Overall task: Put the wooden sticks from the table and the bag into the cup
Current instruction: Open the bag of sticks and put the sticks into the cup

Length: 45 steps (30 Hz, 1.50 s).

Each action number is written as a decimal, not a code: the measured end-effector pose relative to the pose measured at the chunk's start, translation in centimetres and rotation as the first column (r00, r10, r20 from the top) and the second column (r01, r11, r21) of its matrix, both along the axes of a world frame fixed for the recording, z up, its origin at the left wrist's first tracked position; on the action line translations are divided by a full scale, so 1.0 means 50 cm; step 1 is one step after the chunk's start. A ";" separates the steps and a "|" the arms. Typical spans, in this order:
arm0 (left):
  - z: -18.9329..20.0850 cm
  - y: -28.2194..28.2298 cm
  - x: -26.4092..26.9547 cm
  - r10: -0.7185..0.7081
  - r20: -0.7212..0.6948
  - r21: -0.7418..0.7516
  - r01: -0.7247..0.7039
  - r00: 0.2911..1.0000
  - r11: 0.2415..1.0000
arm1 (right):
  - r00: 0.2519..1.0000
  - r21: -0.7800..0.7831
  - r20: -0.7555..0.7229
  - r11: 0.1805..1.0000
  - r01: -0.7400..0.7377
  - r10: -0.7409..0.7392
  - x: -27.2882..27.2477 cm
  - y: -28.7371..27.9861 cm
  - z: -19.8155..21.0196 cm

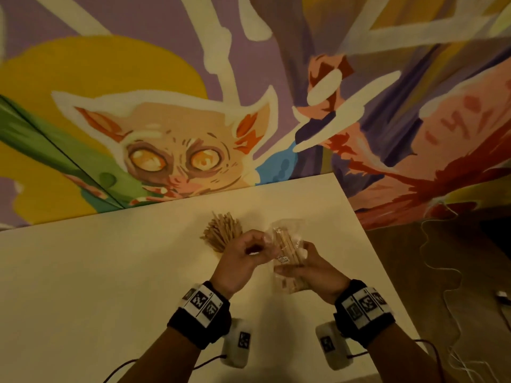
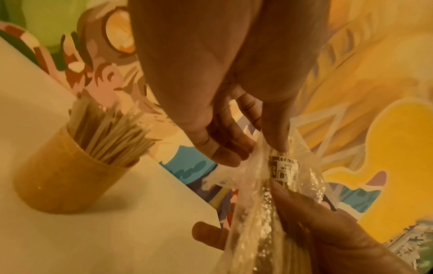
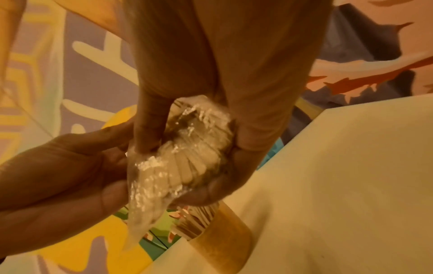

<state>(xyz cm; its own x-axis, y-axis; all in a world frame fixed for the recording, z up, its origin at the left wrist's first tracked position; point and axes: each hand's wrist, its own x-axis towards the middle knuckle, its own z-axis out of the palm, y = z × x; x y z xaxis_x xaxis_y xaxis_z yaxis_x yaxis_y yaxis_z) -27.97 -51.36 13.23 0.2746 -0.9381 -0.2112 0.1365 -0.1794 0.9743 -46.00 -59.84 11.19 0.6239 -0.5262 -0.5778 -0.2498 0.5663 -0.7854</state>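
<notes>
Fingers (image 2: 225, 148) of the left hand (image 1: 237, 261) pinch the bag (image 1: 287, 252) mouth just beside the cup (image 2: 63, 178), while the right hand (image 1: 315, 269) grips its stick-filled body, likely to open it.

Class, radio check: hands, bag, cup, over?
Both hands, left and right, grip bag above table. Sticks inside. Cup already crowded with sticks. Nothing blocking.
</notes>
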 end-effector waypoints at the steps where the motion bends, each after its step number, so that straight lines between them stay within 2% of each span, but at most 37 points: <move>1: 0.007 0.015 0.009 0.014 0.005 -0.015 -0.014 1.000 1.000 | 1.000 -0.004 -0.013 1.000 -0.019 0.019 0.007 0.005 0.008; 4: 0.031 0.062 0.028 0.061 -0.081 -0.024 -0.063 0.995 0.998 | 0.983 -0.109 -0.021 0.977 -0.183 0.181 0.033 0.019 0.038; 8: 0.061 0.107 0.053 0.064 -0.328 0.026 -0.059 0.942 0.998 | 0.898 -0.329 -0.117 0.836 -0.439 0.425 0.062 0.037 0.074; 10: 0.074 0.122 0.069 0.099 -0.359 0.057 -0.084 0.928 0.995 | 0.861 -0.374 -0.159 0.777 -0.506 0.484 0.078 0.049 0.082; 12: 0.087 0.132 0.088 0.116 -0.315 0.026 -0.113 0.942 0.993 | 0.849 -0.370 -0.170 0.766 -0.526 0.500 0.094 0.064 0.090; 14: 0.099 0.143 0.110 0.116 -0.220 -0.039 -0.127 0.969 0.991 | 0.851 -0.362 -0.139 0.774 -0.519 0.506 0.109 0.078 0.097; 17: 0.125 0.155 0.145 0.138 -0.104 -0.116 -0.150 0.985 0.982 | 0.878 -0.282 -0.077 0.834 -0.473 0.472 0.127 0.101 0.104; 22: 0.140 0.166 0.158 0.081 0.042 -0.152 -0.074 0.996 0.986 | 0.919 -0.270 0.009 0.886 -0.377 0.394 0.170 0.137 0.118; 28: 0.125 0.177 0.158 -0.021 0.230 -0.134 0.053 0.973 0.989 | 0.926 -0.216 0.125 0.921 -0.325 0.356 0.208 0.166 0.142; 32: 0.119 0.183 0.165 -0.055 0.299 -0.128 0.097 0.953 0.987 | 0.916 -0.079 0.261 0.952 -0.295 0.306 0.218 0.167 0.151; 34: 0.122 0.184 0.165 -0.082 0.346 -0.130 0.135 0.935 0.982 | 0.939 -0.040 0.241 0.969 -0.243 0.245 0.226 0.169 0.155; 36: 0.125 0.183 0.166 -0.107 0.421 -0.141 0.182 0.901 0.973 | 0.962 -0.076 0.174 0.977 -0.199 0.210 0.237 0.169 0.158; 38: 0.128 0.182 0.175 -0.121 0.422 -0.138 0.196 0.898 0.971 | 0.975 -0.133 0.140 0.979 -0.157 0.175 0.246 0.171 0.162; 41: 0.140 0.181 0.203 -0.049 0.371 -0.111 0.097 0.927 0.989 | 0.970 -0.155 0.205 0.983 -0.098 0.129 0.243 0.169 0.164; 45: 0.173 0.175 0.232 0.063 0.283 -0.218 0.000 0.957 0.976 | 0.958 -0.153 0.248 0.982 -0.110 0.146 0.235 0.173 0.164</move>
<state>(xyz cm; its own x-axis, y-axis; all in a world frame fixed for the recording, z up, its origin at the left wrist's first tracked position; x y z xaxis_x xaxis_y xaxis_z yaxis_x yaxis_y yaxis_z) -16.40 -42.60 21.89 0.3237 -0.9423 0.0852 -0.1522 0.0370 0.9877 -34.24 -51.17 19.37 0.8089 -0.4948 -0.3175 -0.0924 0.4263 -0.8999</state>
